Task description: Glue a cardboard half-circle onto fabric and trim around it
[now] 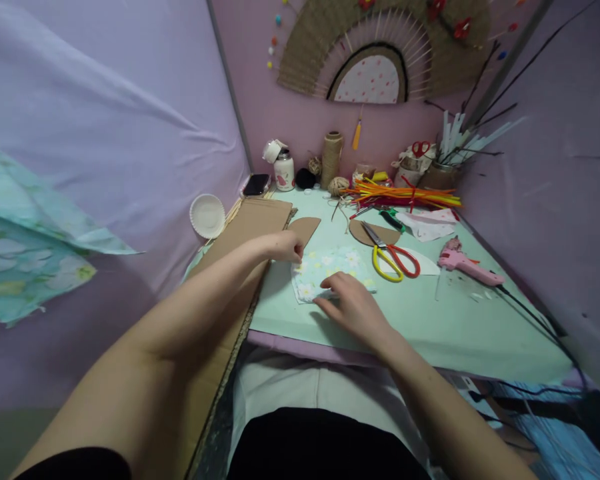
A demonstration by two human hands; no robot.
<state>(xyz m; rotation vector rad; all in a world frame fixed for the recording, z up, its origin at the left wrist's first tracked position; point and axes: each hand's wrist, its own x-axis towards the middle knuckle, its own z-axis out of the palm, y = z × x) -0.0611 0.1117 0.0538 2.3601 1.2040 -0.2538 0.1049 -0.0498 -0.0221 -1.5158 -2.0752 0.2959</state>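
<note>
A piece of pale green floral fabric (353,261) with a curved top lies on the table in front of me. At its upper left edge is my left hand (286,247), closed with curled fingers pointing down; the fingertips hide whatever is between them. My right hand (357,307) rests over the lower part of the fabric, its thumb and fingers apart. Scissors (380,253) with one yellow and one red handle lie partly open to the right of the fabric. Beneath their blades is a brown cardboard half-round (355,231). Another cardboard piece (307,228) lies just behind my left hand.
A pink glue gun (473,268) with a black cord lies at the right. Large cardboard sheets (255,220) run along the left. Behind stand a twine spool (332,160), a white bottle (284,172) and bundled orange and yellow stems (400,193). Floral fabric (35,247) hangs at far left.
</note>
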